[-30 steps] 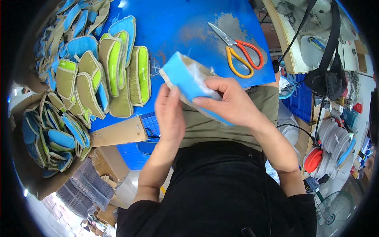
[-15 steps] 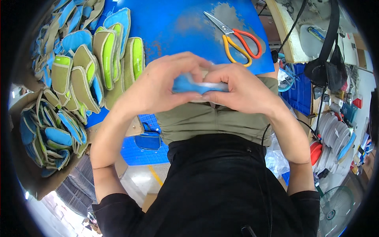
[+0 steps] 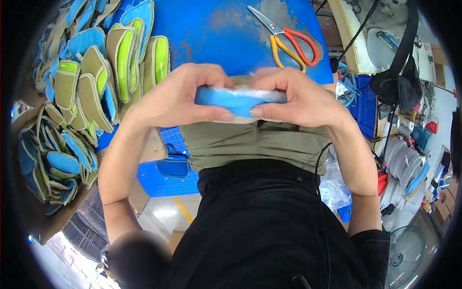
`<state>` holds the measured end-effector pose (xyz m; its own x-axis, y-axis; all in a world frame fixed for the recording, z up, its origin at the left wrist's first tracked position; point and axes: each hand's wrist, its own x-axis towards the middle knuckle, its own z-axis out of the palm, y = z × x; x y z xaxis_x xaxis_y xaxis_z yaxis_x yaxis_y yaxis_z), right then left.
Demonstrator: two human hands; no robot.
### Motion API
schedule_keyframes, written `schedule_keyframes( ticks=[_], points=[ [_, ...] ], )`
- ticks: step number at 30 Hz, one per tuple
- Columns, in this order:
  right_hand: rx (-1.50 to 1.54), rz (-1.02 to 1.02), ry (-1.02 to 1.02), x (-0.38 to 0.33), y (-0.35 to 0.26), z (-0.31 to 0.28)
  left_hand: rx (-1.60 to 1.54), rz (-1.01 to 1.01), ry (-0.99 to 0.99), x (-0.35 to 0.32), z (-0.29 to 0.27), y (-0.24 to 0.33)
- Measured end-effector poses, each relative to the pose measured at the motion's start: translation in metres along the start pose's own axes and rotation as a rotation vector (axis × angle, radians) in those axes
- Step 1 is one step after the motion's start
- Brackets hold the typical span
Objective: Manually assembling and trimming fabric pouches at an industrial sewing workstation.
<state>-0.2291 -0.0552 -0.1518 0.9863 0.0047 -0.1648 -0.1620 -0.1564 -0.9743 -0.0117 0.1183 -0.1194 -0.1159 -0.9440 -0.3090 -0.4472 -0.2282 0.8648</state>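
Note:
A blue padded fabric piece [image 3: 226, 102] with a white, fluffy upper edge and some beige cloth behind it is stretched sideways between my two hands, over my lap at the table's near edge. My left hand [image 3: 175, 98] grips its left end, thumb along the front and fingers curled over the top. On the other end, my right hand [image 3: 308, 98] pinches in the same way, its upper fingers smeared by motion. Both thumbs point inward near the middle. Orange-and-yellow-handled scissors [image 3: 275, 31] lie on the table beyond my right hand.
Green, tan and blue padded pieces [image 3: 91, 72] are heaped on the left of the blue table [image 3: 207, 45]. A cardboard box [image 3: 53, 226] below holds more. A dark blue pouch [image 3: 173, 166] lies under the table edge; a fan [image 3: 402, 255] stands lower right.
My hands have moved apart, and more of the blue face shows between them, now pulled wider and flatter. The whole view has shifted slightly.

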Motion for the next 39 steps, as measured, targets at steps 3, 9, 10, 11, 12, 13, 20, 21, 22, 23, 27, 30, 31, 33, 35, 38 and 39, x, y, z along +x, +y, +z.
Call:
schedule_keyframes(
  ticks=[3, 9, 10, 11, 12, 13, 20, 21, 22, 23, 27, 30, 31, 33, 35, 38, 39],
  points=[
    [0.060, -0.033, 0.017, -0.002, 0.002, 0.001, -0.004, -0.029, 0.005, -0.003, 0.000, 0.002],
    [-0.077, 0.003, 0.022, -0.007, -0.007, 0.001, 0.205, 0.047, 0.166, -0.008, 0.007, 0.006],
    [-0.109, -0.077, 0.081, -0.006, -0.008, 0.005, 0.208, 0.047, 0.164, -0.008, 0.010, 0.004],
    [-0.141, -0.157, 0.140, -0.004, -0.009, 0.009, 0.279, 0.120, 0.207, -0.009, 0.012, 0.003],
    [-0.141, -0.158, 0.143, -0.004, -0.010, 0.011, 0.349, 0.195, 0.248, -0.009, 0.014, 0.002],
    [-0.172, -0.176, 0.151, -0.004, -0.011, 0.014, 0.351, 0.196, 0.246, -0.009, 0.017, 0.002],
    [-0.375, -0.105, 0.160, -0.011, -0.004, 0.017, 0.584, 0.362, 0.382, -0.012, 0.024, -0.002],
    [-0.375, -0.105, 0.163, -0.014, -0.003, 0.016, 0.611, 0.389, 0.429, -0.012, 0.025, -0.005],
    [-0.362, -0.091, 0.168, -0.016, -0.002, 0.014, 0.612, 0.390, 0.427, -0.013, 0.025, -0.006],
    [-0.348, -0.078, 0.172, -0.018, -0.001, 0.013, 0.615, 0.375, 0.443, -0.014, 0.025, -0.006],
    [-0.357, -0.136, 0.210, -0.022, 0.003, 0.014, 0.600, 0.353, 0.466, -0.011, 0.027, -0.009],
    [-0.317, -0.122, 0.248, -0.019, 0.002, 0.018, 0.591, 0.321, 0.453, -0.010, 0.029, -0.008],
    [-0.291, -0.149, 0.296, -0.017, 0.002, 0.020, 0.592, 0.322, 0.452, -0.010, 0.029, -0.007],
    [-0.266, -0.176, 0.347, -0.013, 0.004, 0.023, 0.627, 0.356, 0.440, -0.008, 0.028, -0.006],
    [-0.145, -0.172, 0.432, -0.009, 0.010, 0.024, 0.683, 0.407, 0.446, -0.006, 0.029, -0.002],
    [0.062, -0.034, 0.521, -0.005, 0.004, 0.023, 0.813, 0.513, 0.459, -0.007, 0.030, -0.004],
    [0.062, -0.034, 0.522, -0.005, 0.005, 0.019, 0.888, 0.574, 0.462, -0.008, 0.031, -0.003]
  ],
)
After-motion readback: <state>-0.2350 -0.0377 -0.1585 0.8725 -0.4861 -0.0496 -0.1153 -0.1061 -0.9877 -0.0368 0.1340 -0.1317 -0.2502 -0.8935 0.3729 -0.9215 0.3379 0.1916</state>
